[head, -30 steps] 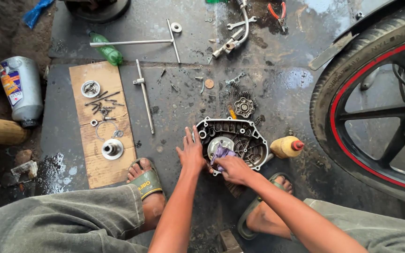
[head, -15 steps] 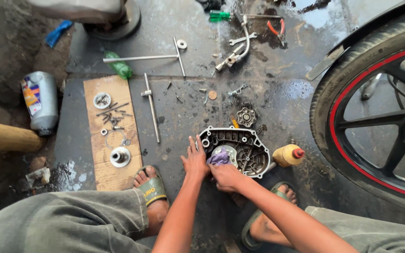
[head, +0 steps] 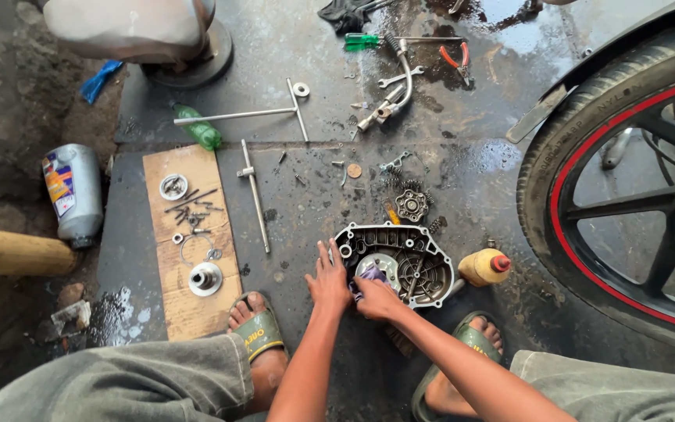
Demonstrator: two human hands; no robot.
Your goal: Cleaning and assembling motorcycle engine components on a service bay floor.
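Both hands barely moved since before. Left hand (head: 328,280) spread flat on engine cover (head: 400,262) rim, right hand (head: 376,298) gripping purple rag (head: 370,274) inside it, btw the sandals on wet floor.

One engine cover (head: 400,262), two T-handle wrenches (head: 253,195), one yellow bottle (head: 484,267), one wheel (head: 580,187)

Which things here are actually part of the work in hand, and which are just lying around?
In hand:
- engine cover, on the floor
- left hand, on the cover's left edge
- right hand, pressing a purple rag inside it

Lying about:
- yellow bottle beside the cover
- grey oil can
- wooden board with small parts
- T-handle wrenches
- green screwdriver
- pliers
- motorcycle wheel
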